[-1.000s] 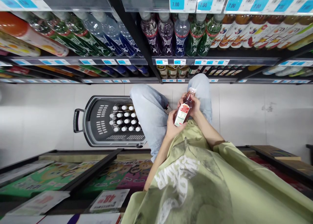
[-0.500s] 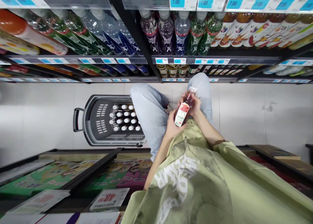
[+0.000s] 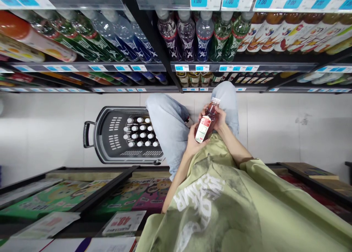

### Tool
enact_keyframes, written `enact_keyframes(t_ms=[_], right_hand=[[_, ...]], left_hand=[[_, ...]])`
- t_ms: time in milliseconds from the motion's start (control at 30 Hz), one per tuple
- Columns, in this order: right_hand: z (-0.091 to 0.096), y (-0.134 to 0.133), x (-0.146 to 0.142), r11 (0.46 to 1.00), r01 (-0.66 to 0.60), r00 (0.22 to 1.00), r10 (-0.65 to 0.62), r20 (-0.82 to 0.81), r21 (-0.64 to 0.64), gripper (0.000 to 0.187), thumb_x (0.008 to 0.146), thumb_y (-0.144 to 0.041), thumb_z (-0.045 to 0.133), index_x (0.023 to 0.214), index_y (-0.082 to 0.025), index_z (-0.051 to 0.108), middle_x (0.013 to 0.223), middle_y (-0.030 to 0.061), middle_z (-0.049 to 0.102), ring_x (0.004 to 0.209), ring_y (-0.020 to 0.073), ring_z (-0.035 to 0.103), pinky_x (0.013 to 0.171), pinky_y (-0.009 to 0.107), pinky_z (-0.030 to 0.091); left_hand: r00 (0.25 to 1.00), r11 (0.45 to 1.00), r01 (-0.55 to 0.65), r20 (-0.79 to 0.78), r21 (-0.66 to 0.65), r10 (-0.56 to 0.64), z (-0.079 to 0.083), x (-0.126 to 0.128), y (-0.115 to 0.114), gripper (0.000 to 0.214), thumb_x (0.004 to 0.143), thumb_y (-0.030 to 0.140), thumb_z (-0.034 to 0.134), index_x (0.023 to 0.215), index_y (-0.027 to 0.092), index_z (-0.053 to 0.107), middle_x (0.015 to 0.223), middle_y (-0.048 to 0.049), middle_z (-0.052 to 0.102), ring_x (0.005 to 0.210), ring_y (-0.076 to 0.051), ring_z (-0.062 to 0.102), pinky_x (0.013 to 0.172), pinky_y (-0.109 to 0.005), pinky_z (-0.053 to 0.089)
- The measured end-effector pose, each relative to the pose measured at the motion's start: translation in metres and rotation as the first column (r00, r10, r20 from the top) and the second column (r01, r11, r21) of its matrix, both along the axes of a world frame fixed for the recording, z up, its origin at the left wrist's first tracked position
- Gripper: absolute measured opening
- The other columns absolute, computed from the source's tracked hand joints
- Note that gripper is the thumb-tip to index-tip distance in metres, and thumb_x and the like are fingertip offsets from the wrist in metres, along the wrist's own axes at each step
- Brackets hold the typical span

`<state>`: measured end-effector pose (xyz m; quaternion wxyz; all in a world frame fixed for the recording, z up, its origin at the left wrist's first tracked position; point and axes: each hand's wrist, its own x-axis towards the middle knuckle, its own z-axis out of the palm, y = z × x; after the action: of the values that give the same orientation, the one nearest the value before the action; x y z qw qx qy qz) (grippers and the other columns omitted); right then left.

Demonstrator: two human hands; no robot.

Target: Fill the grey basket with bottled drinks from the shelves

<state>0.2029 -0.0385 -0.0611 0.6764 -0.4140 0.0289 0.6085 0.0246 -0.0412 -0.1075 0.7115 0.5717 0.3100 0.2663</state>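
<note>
A bottle of dark red-brown drink (image 3: 208, 120) with a white cap and a red-and-white label is held tilted above my lap. Around its lower left side wraps my left hand (image 3: 193, 142). My right hand (image 3: 220, 119) grips the bottle's upper right side, below the cap. Some fingertips are hidden behind the bottle. To the left of my bent knee, a grey shopping basket (image 3: 110, 156) stands on the floor. Several white-capped bottles (image 3: 142, 135) are upright in rows inside it, and my leg covers its right end.
In front runs a drinks shelf (image 3: 242, 67) with price tags and rows of bottles, including purple, blue and green ones (image 3: 203, 39). Behind me a low shelf (image 3: 96, 204) holds colourful boxes (image 3: 55, 197). The tiled floor (image 3: 269, 123) stretches between the shelves. The basket's handle (image 3: 87, 134) sticks out left.
The bottle has turned and tilted very slightly in my hands. Both hands keep their hold, and the basket stays in place.
</note>
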Motion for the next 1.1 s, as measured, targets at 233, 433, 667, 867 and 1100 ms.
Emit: enact_keyframes(t_ms=[233,433,667,867,1100], right_hand=[[-0.0026,-0.0012,0.0001,0.998,-0.011,1.000,0.010,0.013,0.058,0.030,0.074,-0.047,0.069,0.090,-0.024,0.058,0.072,0.0023,0.067,0.083,0.0288,0.073,0.069,0.045,0.066],[-0.0012,-0.0014,0.0001,1.000,0.003,1.000,-0.002,-0.016,0.024,0.027,0.080,-0.047,0.065,0.091,-0.023,0.056,0.071,0.0015,0.066,0.077,0.0261,0.072,0.070,0.044,0.066],[-0.0031,-0.0016,0.0008,1.000,-0.018,0.999,0.017,0.043,0.024,0.031,0.078,-0.049,0.067,0.092,-0.023,0.058,0.071,0.0013,0.067,0.073,0.0253,0.071,0.069,0.044,0.066],[-0.0016,-0.0006,0.0001,1.000,-0.001,1.000,0.001,0.023,-0.019,0.030,0.080,-0.050,0.066,0.092,-0.023,0.058,0.070,0.0011,0.067,0.069,0.0241,0.070,0.068,0.044,0.066],[-0.0008,-0.0007,-0.0003,1.000,-0.013,0.998,0.013,0.065,-0.001,0.031,0.079,-0.049,0.066,0.092,-0.023,0.059,0.072,0.0023,0.067,0.074,0.0255,0.071,0.067,0.043,0.066]], left_hand=[[1.000,1.000,-0.001,0.000,-0.013,0.001,0.0023,0.0000,0.0010,0.094,0.064,0.066,0.090,0.137,0.019,0.053,0.131,-0.0156,0.067,0.121,-0.035,0.066,0.105,-0.051,0.053],[1.000,1.000,0.000,0.013,-0.025,0.000,0.0019,0.0004,0.0003,0.094,0.064,0.069,0.089,0.136,0.019,0.053,0.130,-0.0156,0.067,0.120,-0.035,0.066,0.104,-0.050,0.054],[1.000,0.999,-0.002,0.005,-0.032,0.002,0.0009,0.0014,-0.0003,0.094,0.064,0.069,0.089,0.136,0.020,0.053,0.128,-0.0146,0.067,0.118,-0.035,0.066,0.104,-0.050,0.053],[1.000,1.000,0.001,-0.013,-0.021,-0.002,0.0003,0.0015,-0.0004,0.094,0.064,0.070,0.089,0.136,0.021,0.053,0.128,-0.0139,0.067,0.118,-0.034,0.066,0.103,-0.049,0.053],[1.000,1.000,-0.007,0.000,-0.004,0.007,-0.0012,0.0006,-0.0006,0.092,0.065,0.066,0.090,0.136,0.020,0.053,0.128,-0.0146,0.067,0.118,-0.035,0.066,0.104,-0.050,0.053]])
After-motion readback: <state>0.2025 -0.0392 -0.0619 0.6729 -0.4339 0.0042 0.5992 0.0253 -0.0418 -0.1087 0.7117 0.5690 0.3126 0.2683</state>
